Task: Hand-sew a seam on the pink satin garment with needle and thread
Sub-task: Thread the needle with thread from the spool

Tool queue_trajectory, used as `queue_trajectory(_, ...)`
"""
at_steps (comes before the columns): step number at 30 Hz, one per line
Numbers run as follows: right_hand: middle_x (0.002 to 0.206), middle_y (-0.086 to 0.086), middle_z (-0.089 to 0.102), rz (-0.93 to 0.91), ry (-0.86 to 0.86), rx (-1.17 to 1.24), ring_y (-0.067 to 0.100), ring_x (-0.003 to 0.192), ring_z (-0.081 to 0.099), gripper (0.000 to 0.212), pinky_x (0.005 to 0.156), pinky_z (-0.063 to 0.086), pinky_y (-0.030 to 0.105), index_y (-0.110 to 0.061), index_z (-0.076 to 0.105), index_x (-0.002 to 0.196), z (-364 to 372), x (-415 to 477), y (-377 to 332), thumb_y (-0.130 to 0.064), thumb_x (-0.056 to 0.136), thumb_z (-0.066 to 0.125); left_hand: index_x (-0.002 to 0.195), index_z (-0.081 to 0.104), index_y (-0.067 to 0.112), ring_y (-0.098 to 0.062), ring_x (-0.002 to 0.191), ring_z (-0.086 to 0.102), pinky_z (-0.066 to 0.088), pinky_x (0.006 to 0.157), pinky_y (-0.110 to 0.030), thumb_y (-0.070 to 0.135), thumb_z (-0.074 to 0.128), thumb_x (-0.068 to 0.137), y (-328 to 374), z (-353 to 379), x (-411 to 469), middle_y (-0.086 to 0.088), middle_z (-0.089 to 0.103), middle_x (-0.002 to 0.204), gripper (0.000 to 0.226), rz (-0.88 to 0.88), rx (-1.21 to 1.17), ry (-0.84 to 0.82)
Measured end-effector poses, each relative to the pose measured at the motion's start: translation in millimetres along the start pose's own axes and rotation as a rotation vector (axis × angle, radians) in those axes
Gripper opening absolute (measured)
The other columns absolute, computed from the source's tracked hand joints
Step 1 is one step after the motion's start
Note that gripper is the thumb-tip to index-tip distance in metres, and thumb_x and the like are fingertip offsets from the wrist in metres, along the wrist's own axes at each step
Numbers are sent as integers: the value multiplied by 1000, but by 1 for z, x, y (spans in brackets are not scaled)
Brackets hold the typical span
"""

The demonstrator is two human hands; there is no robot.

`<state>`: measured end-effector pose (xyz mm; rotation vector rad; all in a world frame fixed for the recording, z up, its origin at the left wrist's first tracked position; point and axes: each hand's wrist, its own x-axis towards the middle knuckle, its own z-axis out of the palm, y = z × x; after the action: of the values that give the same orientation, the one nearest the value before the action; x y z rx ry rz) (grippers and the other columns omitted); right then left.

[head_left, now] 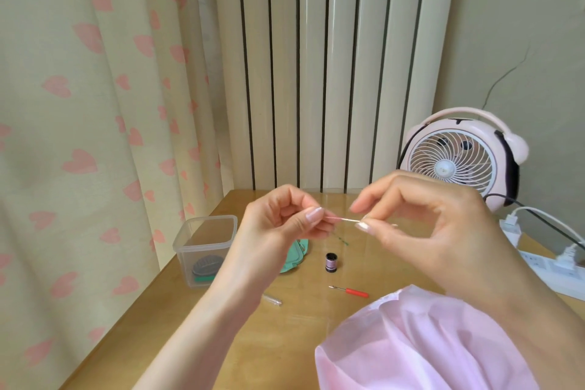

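My left hand [285, 225]: fingers [311, 215] curled, thumb and forefinger pinching the short end of a pink thread [330, 219], raised above the tabletop [253, 342]. My right hand [421, 225]: thumb and forefinger pinching a needle [348, 221] that lies level, one end pointing at the thread in my left hand, the other fingers loosely bent above it. I cannot tell whether the thread has entered the eye. Below the hands, on the tabletop: one small dark spool [331, 262] standing upright; one red-handled seam ripper [349, 291] just nearer to me; one small clear tube [272, 299] to its left. Further left: one green pouch [296, 256], partly hidden by my left wrist, and one clear plastic box [205, 247], open at the top, with a dark round object lying inside. At the near right: the pink satin garment [411, 342], bunched on the tabletop under my right forearm, untouched by either hand. At the far right: one pink fan [459, 158] and one white power strip [544, 266] with plugs in it. Behind: radiator [332, 66]; heart-patterned curtain [79, 104].
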<state>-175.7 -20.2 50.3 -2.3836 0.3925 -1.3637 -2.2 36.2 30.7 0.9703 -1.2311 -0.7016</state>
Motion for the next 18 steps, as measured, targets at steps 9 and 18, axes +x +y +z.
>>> queue_trajectory(9, 80, -8, 67, 136, -113, 131, 9, 77, 62, 14, 71, 43, 10, -18, 63, 58, -7, 2, 16, -27, 64, 72, 77, 57, 5, -16, 104, 67, 51, 94, -25, 8, 58, 79, -22, -16, 15, -10, 72, 107, 3, -63, -259, 155)
queue_trajectory(18, 73, 1, 68, 376, -319, 29, 8, 63, 58, 12, 66, 46, 20, -20, 65, 54, -18, 3, 35, -24, 59, 74, 72, 59, 11, -14, 113, 62, 40, 105, -32, 18, 64, 70, -27, -37, 23, -2, 69, 114, 10, 45, -229, 292)
